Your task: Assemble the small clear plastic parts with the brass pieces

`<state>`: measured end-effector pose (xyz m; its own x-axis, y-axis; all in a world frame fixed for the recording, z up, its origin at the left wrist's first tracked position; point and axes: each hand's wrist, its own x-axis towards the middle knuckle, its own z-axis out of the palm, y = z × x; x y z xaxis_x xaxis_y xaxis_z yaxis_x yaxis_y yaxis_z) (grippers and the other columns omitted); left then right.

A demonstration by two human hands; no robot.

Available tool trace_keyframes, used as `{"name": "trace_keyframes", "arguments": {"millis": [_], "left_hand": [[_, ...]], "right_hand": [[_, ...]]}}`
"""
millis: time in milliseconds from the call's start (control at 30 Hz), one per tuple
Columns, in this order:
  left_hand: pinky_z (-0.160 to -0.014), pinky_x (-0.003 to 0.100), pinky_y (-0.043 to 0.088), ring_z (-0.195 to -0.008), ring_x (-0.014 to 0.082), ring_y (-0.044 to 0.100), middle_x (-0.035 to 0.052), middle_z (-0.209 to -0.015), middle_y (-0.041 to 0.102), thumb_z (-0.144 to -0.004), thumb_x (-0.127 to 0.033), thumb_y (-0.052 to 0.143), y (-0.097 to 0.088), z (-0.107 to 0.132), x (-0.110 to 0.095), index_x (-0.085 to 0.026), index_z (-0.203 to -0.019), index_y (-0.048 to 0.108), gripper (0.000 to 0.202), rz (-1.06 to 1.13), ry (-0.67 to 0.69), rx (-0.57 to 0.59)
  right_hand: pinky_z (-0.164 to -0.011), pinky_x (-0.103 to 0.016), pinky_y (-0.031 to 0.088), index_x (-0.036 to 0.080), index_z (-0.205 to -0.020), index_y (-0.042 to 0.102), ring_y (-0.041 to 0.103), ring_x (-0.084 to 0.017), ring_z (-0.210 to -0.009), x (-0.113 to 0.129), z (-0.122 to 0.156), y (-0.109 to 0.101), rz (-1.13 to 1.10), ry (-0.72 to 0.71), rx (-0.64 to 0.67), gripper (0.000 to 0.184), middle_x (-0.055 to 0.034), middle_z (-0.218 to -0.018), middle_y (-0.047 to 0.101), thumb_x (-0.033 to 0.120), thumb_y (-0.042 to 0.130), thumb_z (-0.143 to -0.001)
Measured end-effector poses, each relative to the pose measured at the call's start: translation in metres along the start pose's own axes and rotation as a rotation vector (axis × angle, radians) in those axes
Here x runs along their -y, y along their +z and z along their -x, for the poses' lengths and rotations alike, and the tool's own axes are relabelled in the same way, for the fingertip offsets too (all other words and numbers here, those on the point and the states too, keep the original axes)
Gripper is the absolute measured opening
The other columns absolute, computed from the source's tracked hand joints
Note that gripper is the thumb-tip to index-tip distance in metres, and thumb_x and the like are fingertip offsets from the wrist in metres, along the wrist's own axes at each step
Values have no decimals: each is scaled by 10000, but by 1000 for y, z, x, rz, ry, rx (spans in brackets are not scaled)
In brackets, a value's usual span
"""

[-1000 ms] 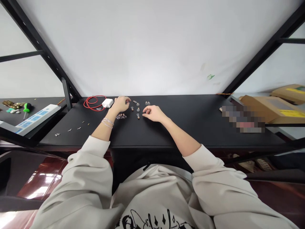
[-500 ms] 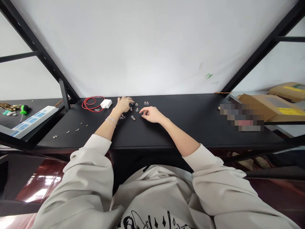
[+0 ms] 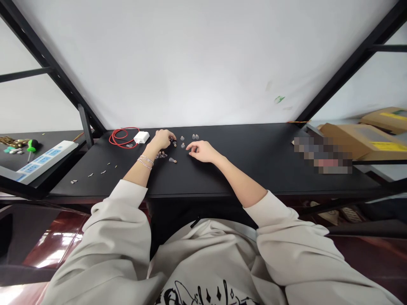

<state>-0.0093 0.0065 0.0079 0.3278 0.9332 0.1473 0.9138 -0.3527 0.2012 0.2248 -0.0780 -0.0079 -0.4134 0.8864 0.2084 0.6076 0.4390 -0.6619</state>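
My left hand (image 3: pixel 163 138), a beaded bracelet on its wrist, reaches over several tiny glass bottles. Its fingers curl down at the tips, and what lies beneath them is mostly hidden. A small bottle (image 3: pixel 174 144) stands beside those fingertips. Closer to me, a corked bottle (image 3: pixel 172 160) lies on its side, and a cluster of bottles (image 3: pixel 162 155) sits by the left wrist. My right hand (image 3: pixel 202 151) hovers with loosely bent fingers, thumb apart, nothing visible between them. Left of it are two single bottles (image 3: pixel 182 145); a pair of bottles (image 3: pixel 195 137) stands behind it.
A white charger (image 3: pixel 141 137) with a coiled red cable (image 3: pixel 119 137) lies on the black table (image 3: pixel 254 169). Small slivers (image 3: pixel 103 172) are scattered at left. Beyond are a power strip (image 3: pixel 47 161) and screwdriver (image 3: pixel 32 146). Cardboard boxes (image 3: pixel 356 142) stand at right; black frame posts flank the table.
My left hand has moved slightly left, its fingers more curled. The lying corked bottle has shifted left and toward me and turned. My right hand has hardly moved.
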Motion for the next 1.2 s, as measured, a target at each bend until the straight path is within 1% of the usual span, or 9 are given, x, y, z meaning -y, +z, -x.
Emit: {"name": "trace_keyframes", "arguments": {"millis": [167, 400, 600, 700, 800, 900, 967, 1100, 1200], "left_hand": [[-1106, 434, 422, -1113, 292, 678, 63, -1014, 791, -779, -122, 590, -5, 5, -1, -264, -1045, 830, 386, 63, -32, -38], [-1091, 512, 393, -1095, 321, 675, 96, -974, 784, -832, -93, 508, -6, 6, 0, -260, -1046, 825, 417, 10, -37, -90], [-1094, 498, 388, -1091, 307, 670, 91, -1015, 776, -822, -120, 549, -10, 9, -2, -252, -1052, 818, 377, 33, -43, -92], [-997, 441, 472, -973, 277, 690, 95, -985, 777, -817, -186, 606, -21, 18, -7, -209, -1042, 815, 308, 106, -31, -82], [-795, 345, 525, -784, 219, 677, 77, -874, 770, -803, -342, 686, -39, 32, -16, -191, -1001, 813, 280, 244, 51, 66], [-634, 289, 485, -648, 176, 635, 44, -778, 752, -680, -469, 811, -54, 44, -23, -222, -924, 814, 347, 297, 106, 471], [-576, 279, 446, -582, 159, 606, 22, -701, 719, -591, -452, 872, -57, 47, -25, -234, -868, 805, 358, 283, 106, 614], [-558, 278, 417, -560, 159, 602, -6, -626, 662, -531, -385, 910, -55, 45, -24, -240, -843, 787, 365, 245, 98, 547], [-568, 278, 440, -574, 159, 610, 3, -661, 683, -583, -378, 881, -52, 44, -20, -234, -883, 787, 346, 278, 78, 491]], "right_hand": [[-782, -256, 490, 189, -1053, 774, 633, -124, -685, -2, 0, 0, -4, -1, 7, 248, -17, -836, 747, 110, 693, -832], [-784, -258, 492, 189, -1040, 776, 637, -128, -695, -1, 0, -1, -4, -1, 5, 234, -18, -841, 745, 118, 695, -833], [-787, -258, 494, 194, -1039, 778, 645, -132, -704, -2, 0, 0, -11, 3, 11, 227, -20, -842, 751, 128, 699, -837], [-788, -257, 494, 190, -1035, 779, 646, -131, -703, 0, 0, -1, -11, 9, 14, 222, -23, -845, 753, 126, 695, -840], [-787, -261, 495, 182, -1025, 783, 649, -135, -712, 1, 0, -3, 2, 26, -6, 209, -33, -859, 757, 131, 689, -846], [-788, -268, 500, 173, -1013, 787, 658, -146, -735, 1, -1, -3, 19, 49, -45, 197, -48, -875, 762, 135, 690, -846], [-792, -272, 505, 173, -1004, 788, 666, -154, -749, 1, -2, -3, 24, 60, -66, 191, -51, -872, 763, 136, 692, -843], [-808, -277, 513, 180, -983, 789, 680, -162, -763, 0, -2, -2, 30, 77, -91, 173, -45, -856, 762, 142, 694, -843], [-819, -282, 520, 184, -952, 790, 688, -169, -768, 0, -3, -2, 38, 97, -127, 148, -48, -856, 761, 151, 696, -842]]}}
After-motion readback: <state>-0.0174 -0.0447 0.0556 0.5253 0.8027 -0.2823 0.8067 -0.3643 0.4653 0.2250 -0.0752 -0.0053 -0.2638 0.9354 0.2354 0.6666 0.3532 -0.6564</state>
